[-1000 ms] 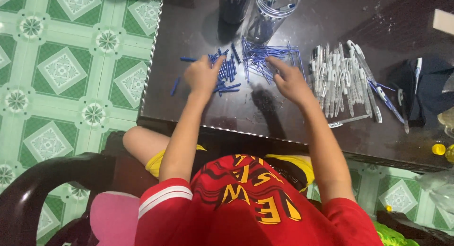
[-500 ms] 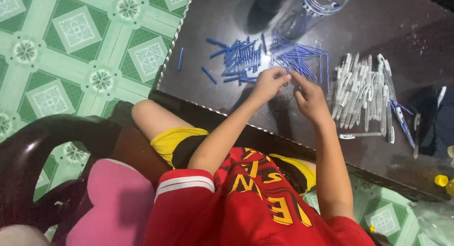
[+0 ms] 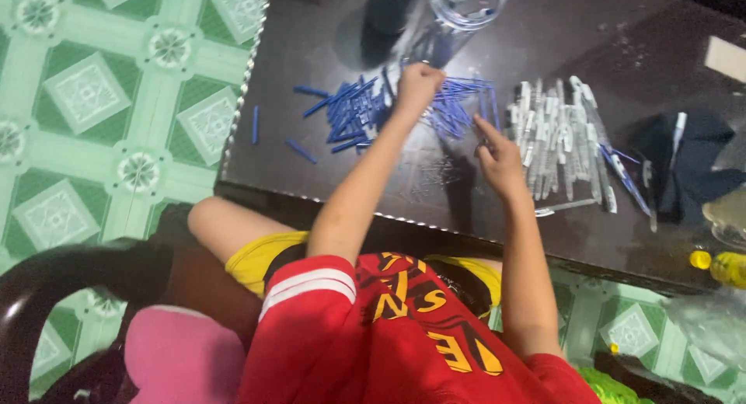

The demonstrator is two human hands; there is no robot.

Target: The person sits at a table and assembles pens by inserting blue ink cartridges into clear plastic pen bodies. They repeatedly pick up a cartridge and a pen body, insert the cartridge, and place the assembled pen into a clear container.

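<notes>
Dark glossy table [image 3: 544, 31] with a beaded metal edge, standing on a floor [image 3: 101, 101] of green patterned tiles; viewed from above the seated person. Item one: blue pen parts [image 3: 350, 109], a loose heap of short rods, too many and too overlapped to count, with three strays lying apart toward the table's left edge. Left hand [image 3: 417, 84] rests on the right part of this heap, its grip closed into a fist; whether any rod sits inside cannot be told. Right hand [image 3: 497, 157] lies flat on the table just beside the blue heap's right end, grip apart with fingers spread, fingertips near the next lot. Item two: clear pen barrels [image 3: 556, 140], a heap of pale transparent tubes, likewise uncounted, just right of the right hand. Item three: one clear round container [image 3: 470, 4] at the far edge, beyond the blue heap. Item four: one dark cloth [image 3: 691, 171] at the table's right. Item five: one pink cushion [image 3: 179, 357] by the person's left side.
</notes>
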